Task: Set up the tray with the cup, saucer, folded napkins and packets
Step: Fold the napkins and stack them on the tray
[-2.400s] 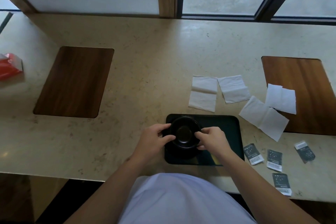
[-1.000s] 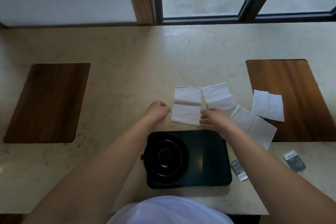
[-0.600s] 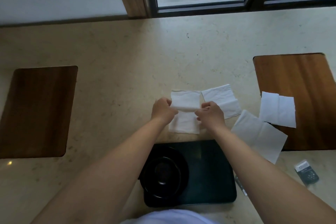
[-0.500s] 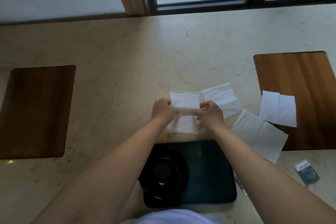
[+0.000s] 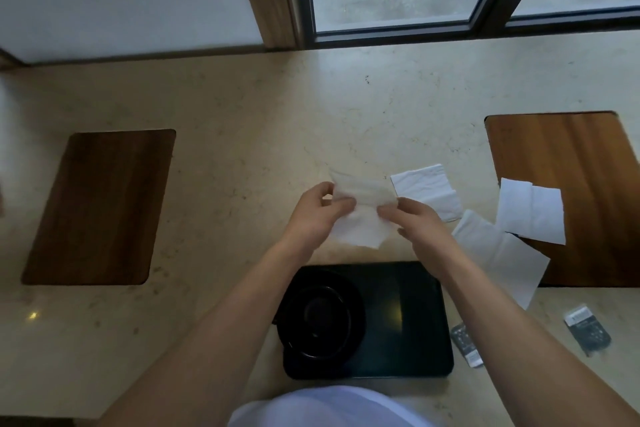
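A black tray (image 5: 412, 319) lies at the near edge of the counter. On its left half a black cup (image 5: 320, 317) stands on a black saucer (image 5: 356, 322). Just beyond the tray, my left hand (image 5: 313, 215) and my right hand (image 5: 412, 218) both pinch one white napkin (image 5: 360, 215), lifted and partly bent over. Three more white napkins lie flat to the right: one (image 5: 427, 191) beside my right hand, one (image 5: 502, 256) nearer me, one (image 5: 530, 215) on the right wooden inlay. Dark packets (image 5: 465, 345) (image 5: 587, 329) lie right of the tray.
The beige stone counter (image 5: 242, 114) has a dark wooden inlay (image 5: 100, 208) at the left and another (image 5: 581, 177) at the right. A window frame (image 5: 391, 31) and a wall run along the far edge.
Both hands left the cup on the tray, reached forward and took hold of the nearest napkin. Its far part is now raised off the counter and bending over.
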